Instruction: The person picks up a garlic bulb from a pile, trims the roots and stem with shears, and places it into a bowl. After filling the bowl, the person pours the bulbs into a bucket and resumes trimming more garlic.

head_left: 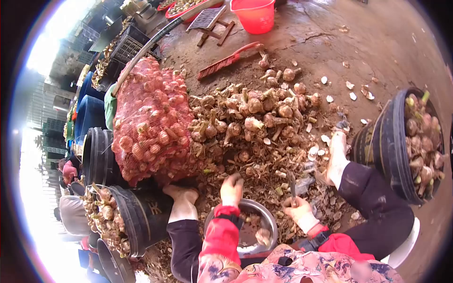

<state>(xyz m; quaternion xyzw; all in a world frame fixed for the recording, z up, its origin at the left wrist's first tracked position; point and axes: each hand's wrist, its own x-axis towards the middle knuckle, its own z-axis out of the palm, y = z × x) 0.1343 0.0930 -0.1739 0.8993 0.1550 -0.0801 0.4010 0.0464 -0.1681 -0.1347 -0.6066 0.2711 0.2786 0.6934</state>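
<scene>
My left hand (pixel 231 189) is over the left rim of a metal bowl (pixel 270 220), its fingers curled and partly blurred; whether anything is in them cannot be made out. To the right of the bowl, my right hand (pixel 298 211) is closed around the handle of a knife (pixel 291 183), whose blade points up and away from me. One garlic bulb (pixel 263 237) lies inside the bowl. Beyond both hands spreads a heap of garlic bulbs (pixel 255 106) with stems, with dry skins and trimmings on its near side.
A red mesh sack of garlic (pixel 153 122) stands at the left. Black buckets with garlic stand at the right (pixel 382 141) and lower left (pixel 141 219). Farther off are a red brush (pixel 229 61), a small stool (pixel 207 21) and a red bucket (pixel 255 16). People sit at the far left.
</scene>
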